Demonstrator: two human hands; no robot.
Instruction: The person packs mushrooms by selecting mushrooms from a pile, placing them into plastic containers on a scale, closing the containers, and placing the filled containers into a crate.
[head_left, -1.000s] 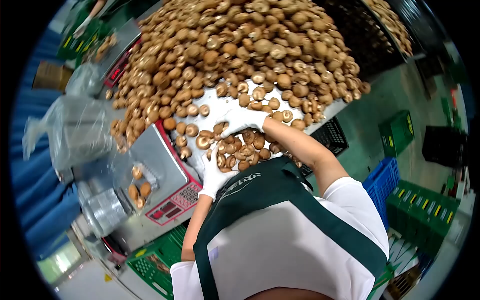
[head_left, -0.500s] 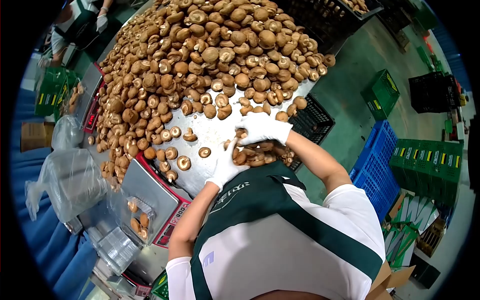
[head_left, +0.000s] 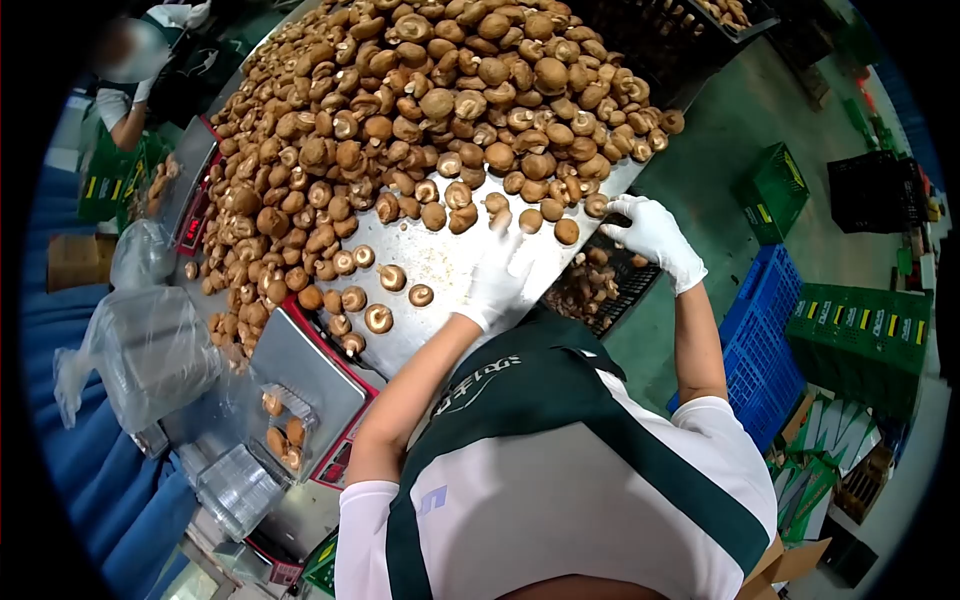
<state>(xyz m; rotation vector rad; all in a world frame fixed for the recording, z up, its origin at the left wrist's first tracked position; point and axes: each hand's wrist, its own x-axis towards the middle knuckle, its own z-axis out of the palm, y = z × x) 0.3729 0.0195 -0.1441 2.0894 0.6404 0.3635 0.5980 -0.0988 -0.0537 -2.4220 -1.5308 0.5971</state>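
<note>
So my left grip (head_left: 500, 272) is a bit blurry, but the fingers look loosely spread and I can't see anything caught in them, palm over the bare metal of the desk (head_left: 430, 255), fingers pointing away from me at a few loose mushrooms. That forearm runs up and inward from a bent elbow. My right grip (head_left: 655, 238) is out past the desk edge, above a black crate (head_left: 638, 290), with the wrist bent so the hand angles in to the left. Thumb and fingers are curved with a gap between them, nothing in there that I can see. Fingertips are right beside one mushroom (head_left: 596, 205) at the edge, can't tell if they touch it. More brown bits sit down in the crate. Past my hands it's a big heap of mushrooms (head_left: 430, 110) covering the far side of the desk, plus a few strays to the left. Next to those there's a scale (head_left: 290, 345) with a clear tray (head_left: 300, 410) holding a few more.
</note>
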